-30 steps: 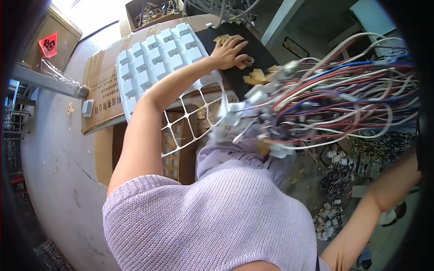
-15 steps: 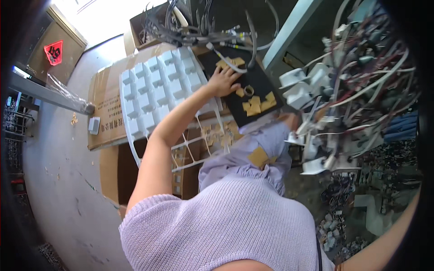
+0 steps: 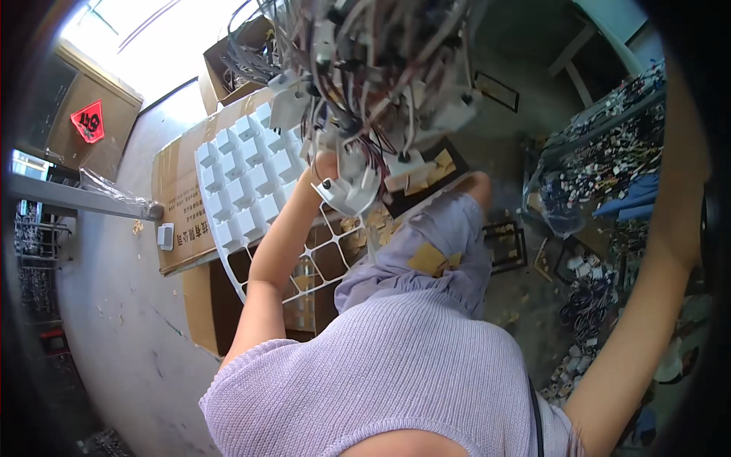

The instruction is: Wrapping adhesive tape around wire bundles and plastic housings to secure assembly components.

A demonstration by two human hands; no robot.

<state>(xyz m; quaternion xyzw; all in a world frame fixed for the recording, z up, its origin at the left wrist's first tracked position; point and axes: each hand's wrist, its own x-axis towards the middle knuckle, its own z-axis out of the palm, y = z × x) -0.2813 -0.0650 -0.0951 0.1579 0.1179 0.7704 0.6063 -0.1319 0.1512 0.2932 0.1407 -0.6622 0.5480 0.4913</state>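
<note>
The fingers of the left hand (image 3: 326,164) are hiding behind pale end pieces (image 3: 349,194), so from my remote post I cannot tell how wide they are standing or whether they are gripping anything; the right hand is lying outside the frame, its grasp likewise unknown, with only the right forearm (image 3: 666,213) showing. The wire bundle (image 3: 369,84) is hanging directly before the left hand, blurred, its white end pieces overlapping the near part of a pale moulded tray (image 3: 263,179). In my judgement, good handling is calling for support close beneath the heavy ends, a slow swing, and the end pieces being kept from hooking the tray's openwork edge. Farther out, the tray is resting on a cardboard-covered counter (image 3: 179,186), while a black board (image 3: 400,204) bearing yellowish pieces (image 3: 443,160) is showing partly beneath the bundle. The bundle itself is standing in my way, screening the hand and much of the board. One yellowish scrap (image 3: 428,259) is lying on the lilac trousers (image 3: 457,228); a small white block (image 3: 165,236) is sitting left of the tray, an open carton (image 3: 202,305) is standing below, and massed wiring (image 3: 609,152) is filling the right side.
</note>
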